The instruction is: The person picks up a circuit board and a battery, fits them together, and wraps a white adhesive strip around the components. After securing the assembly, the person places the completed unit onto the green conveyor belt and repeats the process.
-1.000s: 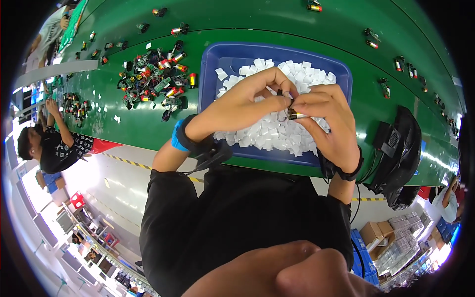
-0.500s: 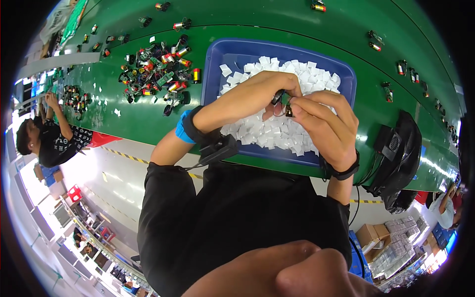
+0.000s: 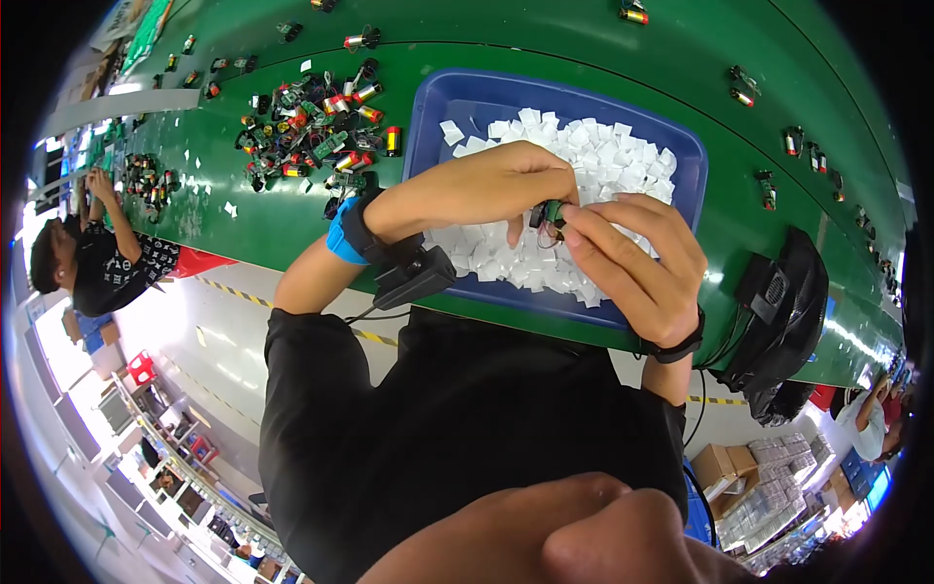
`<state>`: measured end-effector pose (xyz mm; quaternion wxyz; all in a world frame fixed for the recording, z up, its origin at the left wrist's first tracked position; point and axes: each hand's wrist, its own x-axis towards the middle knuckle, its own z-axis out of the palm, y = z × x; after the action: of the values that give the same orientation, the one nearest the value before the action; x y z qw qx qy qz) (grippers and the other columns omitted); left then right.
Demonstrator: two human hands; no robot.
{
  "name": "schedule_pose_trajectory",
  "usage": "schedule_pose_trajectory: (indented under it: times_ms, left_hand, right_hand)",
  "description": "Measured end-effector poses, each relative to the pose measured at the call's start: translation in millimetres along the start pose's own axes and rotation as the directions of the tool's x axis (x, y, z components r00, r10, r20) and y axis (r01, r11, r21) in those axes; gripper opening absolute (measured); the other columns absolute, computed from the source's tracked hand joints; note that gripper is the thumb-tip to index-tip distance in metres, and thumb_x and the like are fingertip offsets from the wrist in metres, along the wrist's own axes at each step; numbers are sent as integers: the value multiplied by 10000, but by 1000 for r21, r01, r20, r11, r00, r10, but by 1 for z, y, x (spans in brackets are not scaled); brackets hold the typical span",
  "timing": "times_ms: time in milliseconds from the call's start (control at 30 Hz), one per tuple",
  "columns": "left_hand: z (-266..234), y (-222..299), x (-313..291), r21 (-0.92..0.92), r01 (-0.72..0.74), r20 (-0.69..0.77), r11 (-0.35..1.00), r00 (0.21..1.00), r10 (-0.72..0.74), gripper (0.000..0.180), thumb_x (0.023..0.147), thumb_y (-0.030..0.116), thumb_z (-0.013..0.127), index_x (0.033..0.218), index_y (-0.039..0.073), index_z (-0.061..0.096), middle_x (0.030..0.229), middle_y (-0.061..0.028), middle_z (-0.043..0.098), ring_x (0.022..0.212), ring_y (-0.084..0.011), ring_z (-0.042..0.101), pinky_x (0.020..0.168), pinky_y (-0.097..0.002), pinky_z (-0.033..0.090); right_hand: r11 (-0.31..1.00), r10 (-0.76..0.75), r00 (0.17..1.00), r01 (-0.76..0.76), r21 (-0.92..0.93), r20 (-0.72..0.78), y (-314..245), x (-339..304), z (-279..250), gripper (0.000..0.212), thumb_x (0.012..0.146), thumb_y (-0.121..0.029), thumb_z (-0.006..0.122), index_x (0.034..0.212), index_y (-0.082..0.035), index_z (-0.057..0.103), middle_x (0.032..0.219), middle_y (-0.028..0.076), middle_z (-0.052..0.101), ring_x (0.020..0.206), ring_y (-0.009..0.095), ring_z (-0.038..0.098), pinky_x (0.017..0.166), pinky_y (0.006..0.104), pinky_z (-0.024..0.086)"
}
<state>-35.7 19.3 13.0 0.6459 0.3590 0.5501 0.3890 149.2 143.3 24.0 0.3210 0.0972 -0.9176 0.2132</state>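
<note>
A small green circuit board assembly (image 3: 551, 216) with a black part and thin wires is held between my two hands above the blue tray (image 3: 702, 195). My left hand (image 3: 511, 187) bends over it from the left, its fingers closed at the black part and partly hidden. From the right, my right hand (image 3: 642, 255) pinches the board's other side with thumb and fingertips. Many small white squares (image 3: 623, 161) fill the tray beneath both hands.
A pile of circuit assemblies with red and gold cylinders (image 3: 316, 127) lies left of the tray on the green table (image 3: 467, 34). More lie scattered farther off. A black bag (image 3: 793, 302) and cables sit at the right. Another person (image 3: 107, 243) works at the far left.
The circuit board has turned between my fingers, so its green side now shows. My left hand has shifted slightly, and its wrist and forearm have moved a little left.
</note>
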Motion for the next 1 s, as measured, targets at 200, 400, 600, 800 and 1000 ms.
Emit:
schedule_pose_trajectory:
  times_ms: [200,400,600,800,1000]
  left_hand:
    - [14,6,-7,-147,-150,-167,978,978,125,265,1027,144,448,1133,-17,630,919,-70,638,795,-139,621,621,-252,539]
    - [24,-4,-14,-15,-200,-210,980,959,192,303,969,18,553,1271,1,577,1040,-76,638,929,-156,646,676,-280,579]
    - [34,-16,-10,73,-378,-306,923,872,382,312,957,78,640,1260,15,594,906,-77,677,798,-122,659,620,-244,565]
    - [32,-16,-10,-25,-353,-288,935,899,331,316,947,5,634,1254,-38,573,1095,-133,652,886,-167,672,644,-272,601]
    - [27,-16,-12,-129,-400,-342,907,877,338,304,947,-51,598,1246,-89,554,1198,-172,626,957,-208,682,633,-286,622]
  right_hand:
    - [999,28,996,-29,-13,-84,13,-5,3,226,663,-35,766,887,-24,740,970,64,747,901,249,687,766,387,588]
    - [979,202,962,-196,52,-183,10,-8,11,251,649,-18,759,897,-29,731,964,60,758,906,257,690,779,400,589]
    - [985,163,978,-169,-41,-129,11,-7,4,270,657,15,779,918,-31,722,970,72,762,900,261,684,798,395,584]
    - [982,175,969,-184,-32,-174,6,2,2,316,712,29,827,995,-15,694,980,101,730,844,233,668,775,348,566]
    - [726,622,783,-576,376,-4,0,-9,-3,263,776,19,800,1007,22,675,914,104,679,791,160,655,684,280,539]
